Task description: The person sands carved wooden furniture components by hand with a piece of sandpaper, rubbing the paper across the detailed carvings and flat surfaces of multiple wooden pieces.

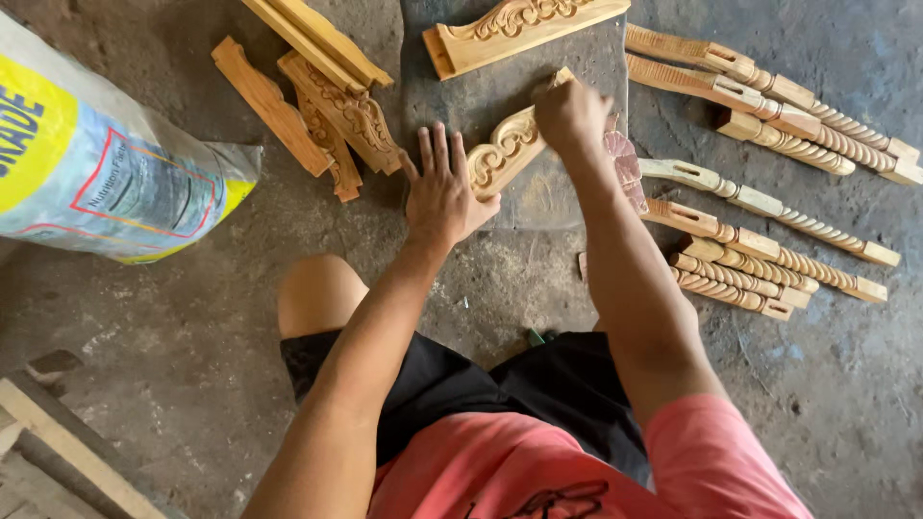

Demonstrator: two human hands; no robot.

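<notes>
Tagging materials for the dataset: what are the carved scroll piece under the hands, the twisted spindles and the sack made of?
Carved scroll piece: looks like bare, unfinished wood, pale and matte with visible grain. Twisted spindles: same light wood, apparently unvarnished, no sheen. Sack: probably woven plastic, glossy printed surface with creases.

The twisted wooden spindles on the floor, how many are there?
About 8 twisted spindles, all right of the right hand: three upper right, five lower; some may be hidden.

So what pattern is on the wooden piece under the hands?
Carved scrollwork on the tan wooden piece, seen from the head camera.
</notes>
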